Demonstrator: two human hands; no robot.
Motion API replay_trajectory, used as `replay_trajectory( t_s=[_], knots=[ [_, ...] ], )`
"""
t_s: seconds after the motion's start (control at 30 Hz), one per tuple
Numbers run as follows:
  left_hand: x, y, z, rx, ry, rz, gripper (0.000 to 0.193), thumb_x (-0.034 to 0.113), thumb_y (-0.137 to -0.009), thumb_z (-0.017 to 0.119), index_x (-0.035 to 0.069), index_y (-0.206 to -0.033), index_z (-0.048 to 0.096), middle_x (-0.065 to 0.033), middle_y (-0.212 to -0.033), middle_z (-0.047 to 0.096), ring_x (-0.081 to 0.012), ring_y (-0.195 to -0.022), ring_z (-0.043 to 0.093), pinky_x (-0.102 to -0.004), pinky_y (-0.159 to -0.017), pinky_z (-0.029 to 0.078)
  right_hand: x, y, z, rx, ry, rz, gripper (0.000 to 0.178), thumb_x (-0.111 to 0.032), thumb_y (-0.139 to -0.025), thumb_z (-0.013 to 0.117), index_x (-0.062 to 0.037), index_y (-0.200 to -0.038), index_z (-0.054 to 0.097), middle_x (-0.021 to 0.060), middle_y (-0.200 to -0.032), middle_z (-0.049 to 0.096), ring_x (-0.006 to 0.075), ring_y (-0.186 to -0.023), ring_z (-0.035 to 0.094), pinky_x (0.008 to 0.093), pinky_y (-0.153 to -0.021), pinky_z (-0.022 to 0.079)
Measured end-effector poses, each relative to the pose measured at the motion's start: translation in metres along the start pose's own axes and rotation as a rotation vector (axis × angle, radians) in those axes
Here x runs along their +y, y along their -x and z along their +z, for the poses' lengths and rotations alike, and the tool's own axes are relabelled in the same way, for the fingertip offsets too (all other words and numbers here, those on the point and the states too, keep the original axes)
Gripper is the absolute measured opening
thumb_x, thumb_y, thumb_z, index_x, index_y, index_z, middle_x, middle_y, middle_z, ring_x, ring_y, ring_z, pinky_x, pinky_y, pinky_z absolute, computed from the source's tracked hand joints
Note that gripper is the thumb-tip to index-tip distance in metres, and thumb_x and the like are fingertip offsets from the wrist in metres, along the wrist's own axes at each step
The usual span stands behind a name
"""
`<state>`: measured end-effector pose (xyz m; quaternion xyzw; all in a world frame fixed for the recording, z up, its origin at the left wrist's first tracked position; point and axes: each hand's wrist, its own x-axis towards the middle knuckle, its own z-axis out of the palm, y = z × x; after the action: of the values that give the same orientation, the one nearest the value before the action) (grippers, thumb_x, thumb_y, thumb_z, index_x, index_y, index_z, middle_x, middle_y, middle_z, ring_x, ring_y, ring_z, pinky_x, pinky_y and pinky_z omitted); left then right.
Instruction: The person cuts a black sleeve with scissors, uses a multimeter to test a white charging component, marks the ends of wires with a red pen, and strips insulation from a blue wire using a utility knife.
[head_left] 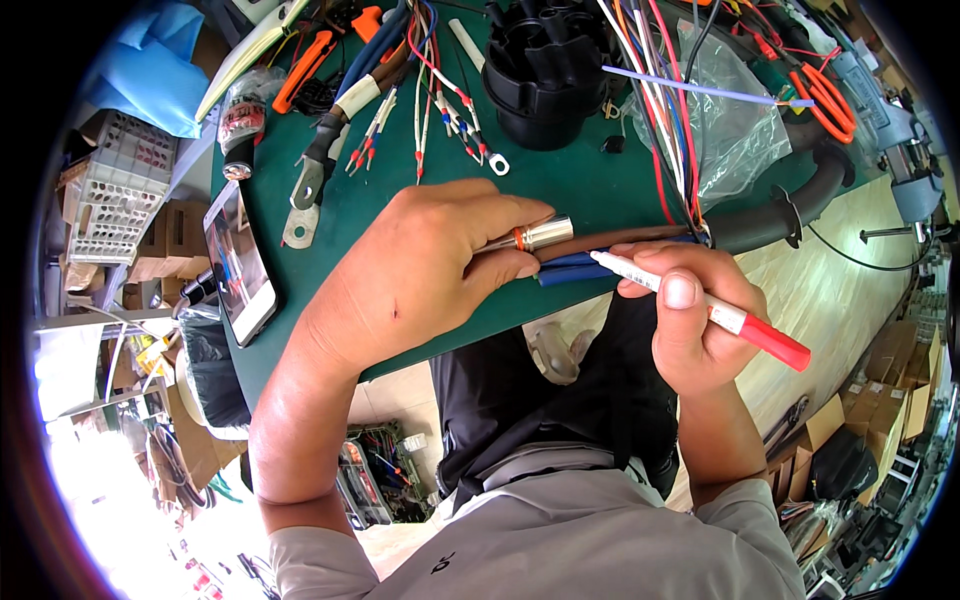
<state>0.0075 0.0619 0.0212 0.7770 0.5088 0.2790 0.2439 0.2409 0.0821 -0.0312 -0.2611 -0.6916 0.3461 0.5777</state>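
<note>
- The step in hand looks like marking a cable: keep the silver metal barrel, perhaps a lug, lined up along the brown cable so that any mark lands true.
- Brace the wrist and draw a short, light stroke — the blue cables lie close enough to catch stray ink.
- The left hand is nearly closed, pinching the barrel's near end between thumb and forefinger beside the brown cable, over the front edge of the green surface.
- The right hand grips a white marker like a pencil, red cap on its rear; the tip is right by the cables — whether touching, I cannot tell.
</note>
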Motion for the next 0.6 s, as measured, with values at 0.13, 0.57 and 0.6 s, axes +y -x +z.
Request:
replay_trajectory(
  t_s=[0.13,0.57,0.6],
  knots=[
    [-0.0001,-0.0008,-0.0008,-0.013,-0.014,0.017,0.038,0.002,-0.080,0.077,0.003,-0.117,0.071,-0.0124,-0.083,0.065,-0.0235,-0.068,0.062,-0.0326,-0.062,0.049,0.0004,0.0001,0.0006,-0.013,0.070,-0.028,0.015,-0.009,-0.094,0.067,0.0053,-0.094,0.070,0.0124,-0.084,0.074,0.0162,-0.065,0.071,0.0257,-0.058,0.056],
    [-0.0019,0.0005,-0.0004,0.005,-0.025,0.050,0.039,-0.006,-0.079,0.068,0.003,-0.117,0.071,-0.0100,-0.077,0.059,-0.0215,-0.062,0.058,-0.0323,-0.057,0.045,-0.0012,-0.0011,-0.0003,-0.028,0.115,-0.041,0.015,-0.011,-0.094,0.068,0.0046,-0.094,0.070,0.0117,-0.084,0.074,0.0171,-0.066,0.072,0.0260,-0.058,0.056],
    [-0.0019,0.0004,-0.0004,0.004,-0.026,0.050,0.039,-0.006,-0.079,0.068,0.003,-0.117,0.071,-0.0100,-0.077,0.059,-0.0214,-0.062,0.058,-0.0323,-0.057,0.045,-0.0009,-0.0010,-0.0003,-0.028,0.117,-0.043,0.015,-0.011,-0.094,0.068,0.0046,-0.094,0.070,0.0118,-0.084,0.074,0.0172,-0.066,0.072,0.0260,-0.058,0.056]
  ],
)
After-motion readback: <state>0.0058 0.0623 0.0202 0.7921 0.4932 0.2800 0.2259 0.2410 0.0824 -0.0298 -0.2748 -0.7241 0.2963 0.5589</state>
